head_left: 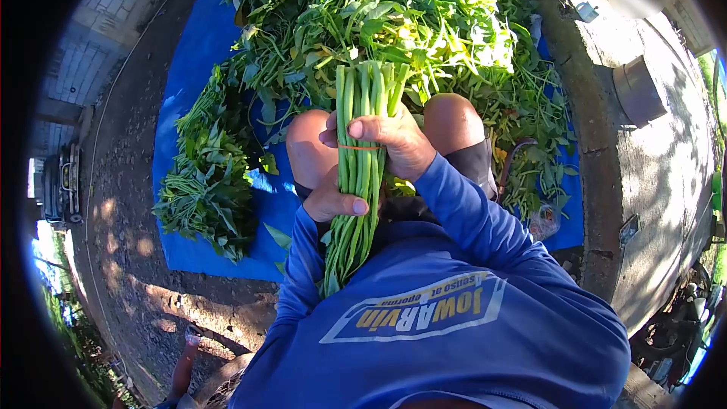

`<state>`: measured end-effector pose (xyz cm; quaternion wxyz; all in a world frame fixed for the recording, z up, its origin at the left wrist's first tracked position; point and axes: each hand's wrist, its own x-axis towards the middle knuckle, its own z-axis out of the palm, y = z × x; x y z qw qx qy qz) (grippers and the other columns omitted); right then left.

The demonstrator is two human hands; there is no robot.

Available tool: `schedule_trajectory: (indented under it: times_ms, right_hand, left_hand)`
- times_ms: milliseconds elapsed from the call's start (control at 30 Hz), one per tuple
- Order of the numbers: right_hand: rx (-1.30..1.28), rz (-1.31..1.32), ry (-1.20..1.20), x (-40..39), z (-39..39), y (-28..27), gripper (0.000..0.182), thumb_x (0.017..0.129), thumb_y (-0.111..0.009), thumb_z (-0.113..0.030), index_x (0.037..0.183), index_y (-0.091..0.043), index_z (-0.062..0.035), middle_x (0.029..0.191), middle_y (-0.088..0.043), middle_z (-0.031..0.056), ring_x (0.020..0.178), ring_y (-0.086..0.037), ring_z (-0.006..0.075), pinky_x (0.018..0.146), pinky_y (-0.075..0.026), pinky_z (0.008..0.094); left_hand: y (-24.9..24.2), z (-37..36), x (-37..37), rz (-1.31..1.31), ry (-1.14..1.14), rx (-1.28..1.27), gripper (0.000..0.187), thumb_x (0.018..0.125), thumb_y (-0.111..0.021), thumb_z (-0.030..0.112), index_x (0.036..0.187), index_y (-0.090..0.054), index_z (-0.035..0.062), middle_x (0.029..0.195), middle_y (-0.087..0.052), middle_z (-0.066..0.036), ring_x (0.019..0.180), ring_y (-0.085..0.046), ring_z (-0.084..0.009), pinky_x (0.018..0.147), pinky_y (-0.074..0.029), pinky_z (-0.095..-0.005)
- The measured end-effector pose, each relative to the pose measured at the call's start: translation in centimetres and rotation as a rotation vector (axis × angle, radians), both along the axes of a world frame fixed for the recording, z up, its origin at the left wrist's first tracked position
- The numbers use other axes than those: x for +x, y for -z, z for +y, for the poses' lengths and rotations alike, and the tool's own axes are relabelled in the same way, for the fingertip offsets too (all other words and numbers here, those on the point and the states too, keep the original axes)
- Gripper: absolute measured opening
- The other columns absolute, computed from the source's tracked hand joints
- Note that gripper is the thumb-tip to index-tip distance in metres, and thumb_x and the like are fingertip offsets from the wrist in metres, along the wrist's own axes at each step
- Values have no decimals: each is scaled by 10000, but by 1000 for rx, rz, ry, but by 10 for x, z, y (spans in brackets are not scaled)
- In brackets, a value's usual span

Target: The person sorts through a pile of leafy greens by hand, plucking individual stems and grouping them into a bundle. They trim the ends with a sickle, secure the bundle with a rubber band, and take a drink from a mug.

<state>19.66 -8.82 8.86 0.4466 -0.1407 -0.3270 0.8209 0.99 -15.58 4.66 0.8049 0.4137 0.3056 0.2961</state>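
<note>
A bundle of long green stems, which looks like water spinach [360, 182], stands upright between my knees, cut ends away from me and leaves against my shirt. An orange rubber band [360, 148] goes around its upper part. My right hand [397, 140] is closed around the bundle at the band, its thumb lying across the stems and fingertips showing on the far left side. Lower down, my left hand [333, 201] grips the same stems from the left, thumb on top; its other fingers are hidden behind.
A big heap of leafy greens [379, 15] covers the blue tarp [189, 98] ahead. Tied-looking bunches [208, 182] lie at the left. Right of my knee are a dark curved tool [516, 153] and a clear plastic bag [544, 223]. Another person's leg [184, 367] shows at lower left.
</note>
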Motion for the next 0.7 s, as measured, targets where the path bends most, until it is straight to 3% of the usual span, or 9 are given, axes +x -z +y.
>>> schedule_trajectory:
  times_ms: [67, 200, 333, 400, 467, 500, 600, 633, 700]
  right_hand:
    - [99, -75, 0, -10, -9, 4, 397, 817, -843, -214, 1116, -690, -3, 1003, -744, 117, 943, -731, 234, 861, -592, 373]
    - [123, -203, 36, -16, -2, -6, 315, 824, -794, -204, 1056, -700, -13, 924, -739, 116, 830, -721, 200, 784, -593, 358]
    - [102, -111, -12, -33, 5, -37, 426, 829, -757, -171, 1200, -671, 18, 940, -732, 138, 822, -733, 246, 783, -618, 373]
    - [73, -10, 72, -49, 9, -53, 318, 834, -767, -137, 1099, -684, 17, 938, -736, 128, 813, -731, 239, 754, -611, 373]
    - [71, 32, 137, -69, 16, -62, 297, 838, -786, -139, 1073, -697, 18, 934, -738, 123, 817, -736, 238, 749, -615, 375]
    - [129, 24, 15, -74, 20, -63, 480, 850, -831, -171, 1248, -644, 21, 1059, -735, 123, 957, -735, 241, 872, -605, 402]
    - [384, -184, -52, -92, 30, -79, 722, 875, -852, -181, 1469, -489, 12, 1259, -684, 145, 1176, -677, 267, 1045, -541, 446]
    - [418, -155, -28, -97, 29, -86, 901, 905, -833, -138, 1613, -295, 0, 1434, -595, 184, 1356, -577, 289, 1151, -458, 469]
    - [477, -529, -22, -66, 43, -63, 773, 936, -792, -86, 1593, -398, 26, 1472, -590, 221, 1385, -574, 302, 1127, -490, 432]
  left_hand:
    - [-5, 1, -1, -14, 0, 7, 743, 660, -942, 471, 1131, -611, 3, 882, -649, -111, 791, -694, -257, 714, -606, -374]
    - [-14, 0, -6, -66, -71, -67, 701, 679, -939, 454, 1129, -661, -7, 920, -707, -117, 830, -713, -242, 734, -596, -363]
    - [-59, -13, -32, -30, -276, 32, 1042, 719, -973, 523, 1461, -497, -32, 1259, -682, -139, 1127, -688, -231, 967, -571, -386]
    - [-86, -30, -45, -121, -269, 43, 1179, 675, -1013, 500, 1550, -411, -12, 1402, -614, -124, 1309, -593, -247, 1148, -457, -420]
    - [-118, -47, -28, 463, -425, 379, 1212, 660, -1033, 405, 1589, -374, -9, 1445, -578, -116, 1330, -557, -214, 1146, -432, -405]
    - [-124, -53, -30, 648, -471, 437, 1210, 658, -1039, 353, 1599, -367, -6, 1455, -570, -113, 1333, -548, -201, 1143, -427, -398]
    - [-87, -51, -85, 439, -551, 245, 1086, 681, -1017, 199, 1565, -418, 3, 1404, -611, -101, 1285, -581, -189, 1109, -459, -386]
    - [-87, -53, -98, 382, -610, 227, 1047, 686, -1005, 168, 1550, -438, 2, 1376, -629, -96, 1263, -597, -187, 1096, -471, -382]
    - [-92, -44, -128, 297, -702, 311, 916, 738, -980, 168, 1500, -496, 15, 1261, -675, -68, 1159, -646, -179, 1041, -509, -377]
